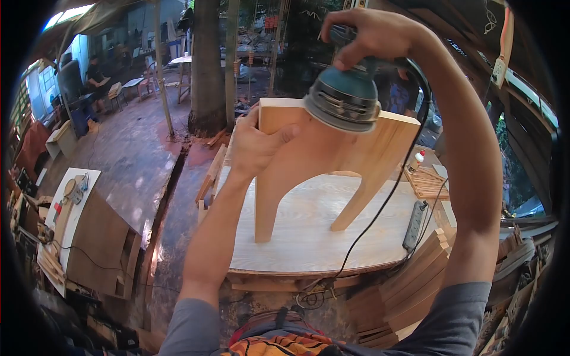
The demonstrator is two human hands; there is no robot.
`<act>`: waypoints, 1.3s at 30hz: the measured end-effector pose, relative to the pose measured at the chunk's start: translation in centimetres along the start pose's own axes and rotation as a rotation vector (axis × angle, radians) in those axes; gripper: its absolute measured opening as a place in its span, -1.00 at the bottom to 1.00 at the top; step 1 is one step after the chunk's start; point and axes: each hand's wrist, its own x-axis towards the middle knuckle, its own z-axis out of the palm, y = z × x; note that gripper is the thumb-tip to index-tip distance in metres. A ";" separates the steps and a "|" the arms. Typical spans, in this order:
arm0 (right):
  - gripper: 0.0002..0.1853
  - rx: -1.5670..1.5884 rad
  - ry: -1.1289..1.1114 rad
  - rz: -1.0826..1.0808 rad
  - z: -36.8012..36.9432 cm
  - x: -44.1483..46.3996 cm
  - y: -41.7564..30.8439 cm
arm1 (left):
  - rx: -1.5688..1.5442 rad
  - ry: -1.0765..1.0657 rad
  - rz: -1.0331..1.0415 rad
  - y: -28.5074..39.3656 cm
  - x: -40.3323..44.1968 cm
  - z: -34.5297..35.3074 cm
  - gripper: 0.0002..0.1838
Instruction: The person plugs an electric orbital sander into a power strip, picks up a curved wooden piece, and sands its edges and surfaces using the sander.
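My right hand (374, 35) is wrapped round the top of a green and black orbital sander (344, 98). The sander's round pad is tilted at the upper edge of a pale wooden piece (380, 151); I cannot tell whether it touches the wood. This piece stands upright on two legs with an arch cut between them. Its upper left edge is gripped by my left hand (258, 145), thumb on the near face and fingers mostly hidden behind. Beneath it lies a whitish wood-grain tabletop (297, 252). A black power cord (380, 207) hangs from the sander across the tabletop.
A power strip (414, 225) lies on the table's right side, near a bottle with a red cap (417, 160) and thin wooden sticks (428, 183). Curved wooden pieces (415, 279) are stacked front right. Left stands a brown wooden box (98, 249). A person (97, 77) sits far back left.
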 end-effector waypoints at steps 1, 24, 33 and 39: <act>-0.25 0.043 -0.039 -0.014 -0.2 0.4 -1.4 | 0.024 -0.003 0.002 0.1 -0.1 0.0 -0.39; -0.42 -0.083 -0.033 0.390 2.7 -5.2 15.9 | -0.037 0.013 0.019 -0.4 -0.6 0.5 -0.42; -0.37 -0.033 -0.034 0.260 1.8 -5.5 13.4 | -0.029 0.002 0.005 -0.3 0.0 0.6 -0.51; -0.33 0.028 -0.005 0.097 1.0 -1.1 4.7 | -0.009 0.035 -0.016 -0.8 0.2 -0.2 -0.37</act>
